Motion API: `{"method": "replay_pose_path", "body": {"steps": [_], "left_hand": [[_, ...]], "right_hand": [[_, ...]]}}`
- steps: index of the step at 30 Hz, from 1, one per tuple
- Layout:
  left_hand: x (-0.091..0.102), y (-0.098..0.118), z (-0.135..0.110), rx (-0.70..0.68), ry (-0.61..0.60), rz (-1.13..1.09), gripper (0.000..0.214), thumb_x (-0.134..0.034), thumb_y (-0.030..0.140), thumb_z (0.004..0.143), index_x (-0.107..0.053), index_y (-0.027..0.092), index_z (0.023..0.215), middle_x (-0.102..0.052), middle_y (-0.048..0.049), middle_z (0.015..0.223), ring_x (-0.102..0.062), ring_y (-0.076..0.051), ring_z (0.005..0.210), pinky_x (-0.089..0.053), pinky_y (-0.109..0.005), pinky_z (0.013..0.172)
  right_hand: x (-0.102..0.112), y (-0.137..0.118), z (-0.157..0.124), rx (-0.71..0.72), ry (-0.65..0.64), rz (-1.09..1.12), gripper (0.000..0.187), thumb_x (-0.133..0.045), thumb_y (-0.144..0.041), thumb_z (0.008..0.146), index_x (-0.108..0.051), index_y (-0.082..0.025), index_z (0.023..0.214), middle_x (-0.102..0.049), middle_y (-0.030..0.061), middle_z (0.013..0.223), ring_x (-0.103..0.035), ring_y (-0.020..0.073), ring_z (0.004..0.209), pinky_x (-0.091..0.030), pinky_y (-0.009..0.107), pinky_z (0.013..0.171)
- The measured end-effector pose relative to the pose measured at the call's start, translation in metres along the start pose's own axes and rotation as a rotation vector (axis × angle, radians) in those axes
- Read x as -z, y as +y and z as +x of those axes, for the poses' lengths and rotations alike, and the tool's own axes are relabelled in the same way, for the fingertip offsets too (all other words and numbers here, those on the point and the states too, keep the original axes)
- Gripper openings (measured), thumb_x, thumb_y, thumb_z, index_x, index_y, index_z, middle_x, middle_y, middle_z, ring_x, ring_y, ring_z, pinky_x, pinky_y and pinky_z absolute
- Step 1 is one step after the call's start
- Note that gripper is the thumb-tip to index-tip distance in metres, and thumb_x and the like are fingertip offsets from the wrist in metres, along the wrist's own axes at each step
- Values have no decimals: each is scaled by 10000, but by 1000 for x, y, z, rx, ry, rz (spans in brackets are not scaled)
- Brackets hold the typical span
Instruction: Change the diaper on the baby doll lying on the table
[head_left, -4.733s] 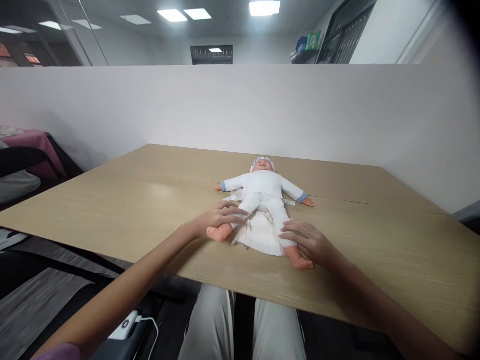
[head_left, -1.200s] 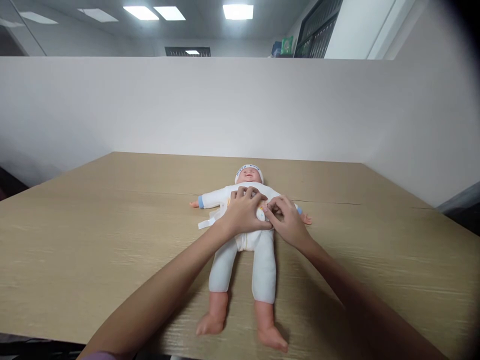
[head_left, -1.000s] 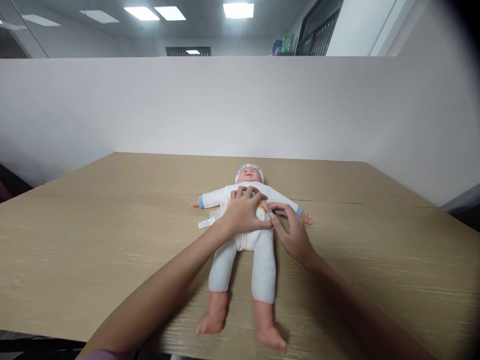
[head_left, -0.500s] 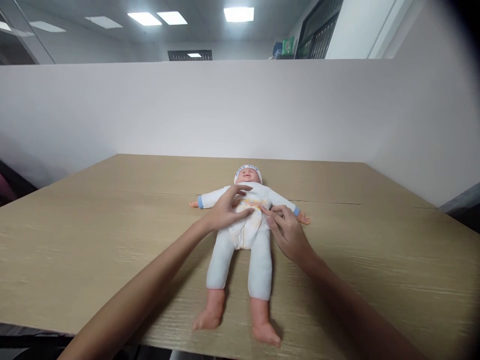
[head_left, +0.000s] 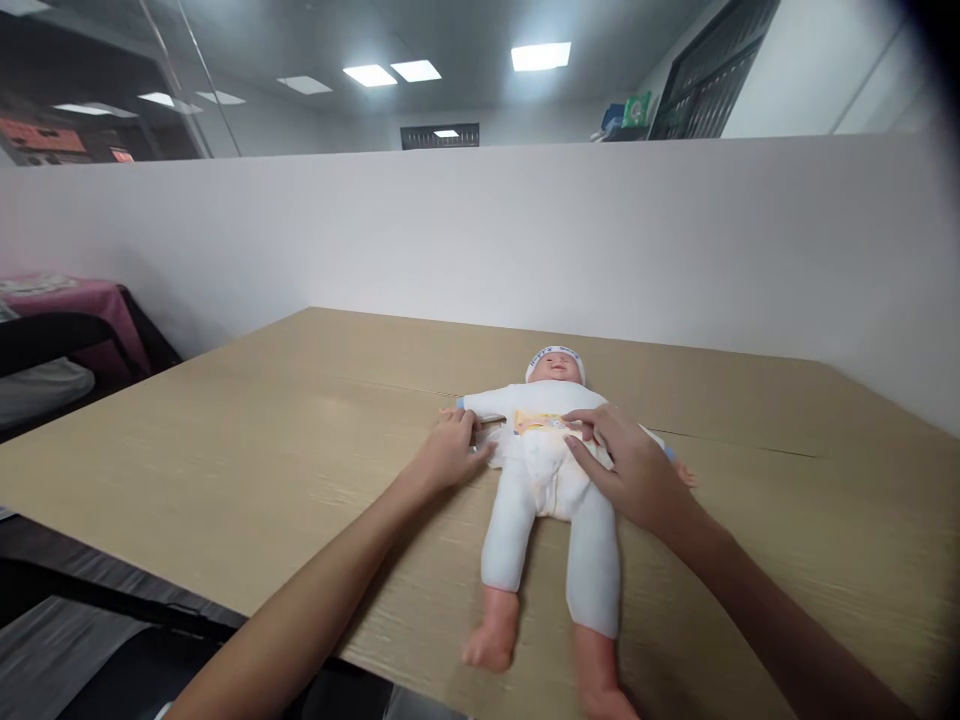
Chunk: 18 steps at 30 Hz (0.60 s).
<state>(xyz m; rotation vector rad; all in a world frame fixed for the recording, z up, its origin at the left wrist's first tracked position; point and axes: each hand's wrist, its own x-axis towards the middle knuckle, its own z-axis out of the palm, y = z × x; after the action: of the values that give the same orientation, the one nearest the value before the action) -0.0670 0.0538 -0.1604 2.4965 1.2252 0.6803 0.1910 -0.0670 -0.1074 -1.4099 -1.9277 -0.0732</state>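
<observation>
A baby doll [head_left: 514, 545] in a white suit with blue cuffs and a white lettered cap lies on its back, feet towards me. Around its hips is a white diaper [head_left: 546, 462] with an orange-yellow printed band at the waist. At the doll's side on the left, my left hand [head_left: 452, 449] has its fingers closed on the edge of the diaper's spread side wing. My right hand [head_left: 634, 468] lies over the other side of the waist, thumb and fingers apart, fingertips touching the diaper front. It hides part of the doll's arm and hip.
The doll lies on a wooden table [head_left: 300, 430] with a seam across it. A white partition [head_left: 420, 240] stands behind. On the left are a black chair [head_left: 67, 335] and a pink cloth [head_left: 82, 300]; another dark seat is below the table's front edge.
The view has turned left, so the doll appears further right. My left hand has moved from above the doll's belly out to the diaper's side wing. My right hand has spread over the diaper front.
</observation>
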Motion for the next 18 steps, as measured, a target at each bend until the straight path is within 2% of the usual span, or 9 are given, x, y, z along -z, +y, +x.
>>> {"method": "replay_pose_path", "body": {"steps": [3, 6, 8, 11, 14, 18], "left_hand": [[-2, -2, -2, 99, -46, -30, 257, -667, 432, 848, -578, 201, 913, -661, -131, 998, -597, -348, 1064, -462, -482, 942], [0, -7, -2, 157, -101, -130, 261, -692, 434, 796, -547, 221, 763, -646, -94, 840, -615, -343, 961, -472, -453, 868], [4, -11, 0, 186, -121, -205, 286, -666, 436, 803, -524, 225, 673, -619, -63, 751, -624, -310, 865, -477, -424, 825], [12, -14, 6, 216, -97, -375, 306, -565, 469, 875, -566, 216, 703, -631, -35, 774, -627, -252, 828, -481, -367, 799], [17, -5, 13, 202, -35, -549, 355, -497, 504, 918, -539, 211, 722, -610, -8, 783, -594, -195, 797, -462, -308, 755], [13, 27, 28, 165, -6, -706, 402, -537, 528, 898, -493, 202, 667, -529, 18, 689, -515, -151, 700, -409, -280, 682]], "right_hand": [[-15, -13, 25, 30, -99, -47, 206, -549, -388, 1017, -688, -264, 1106, -656, 60, 1054, -649, 243, 955, -497, 385, 857], [-36, -19, 40, -47, -132, -153, 207, -619, -435, 964, -729, -270, 1026, -647, 70, 991, -644, 266, 917, -476, 380, 735], [-46, -20, 45, -118, -161, -198, 209, -682, -442, 908, -736, -272, 1017, -642, 74, 963, -637, 293, 938, -450, 374, 690], [-52, -19, 48, -198, -190, -188, 220, -728, -436, 853, -731, -270, 996, -641, 71, 945, -629, 304, 941, -427, 369, 679], [-51, -18, 49, -225, -210, -132, 256, -740, -407, 830, -716, -259, 1038, -648, 67, 951, -621, 304, 963, -441, 379, 734], [-46, -17, 52, -246, -262, -89, 431, -739, -395, 825, -679, -244, 1224, -671, 75, 1019, -610, 311, 1015, -455, 401, 832]]}}
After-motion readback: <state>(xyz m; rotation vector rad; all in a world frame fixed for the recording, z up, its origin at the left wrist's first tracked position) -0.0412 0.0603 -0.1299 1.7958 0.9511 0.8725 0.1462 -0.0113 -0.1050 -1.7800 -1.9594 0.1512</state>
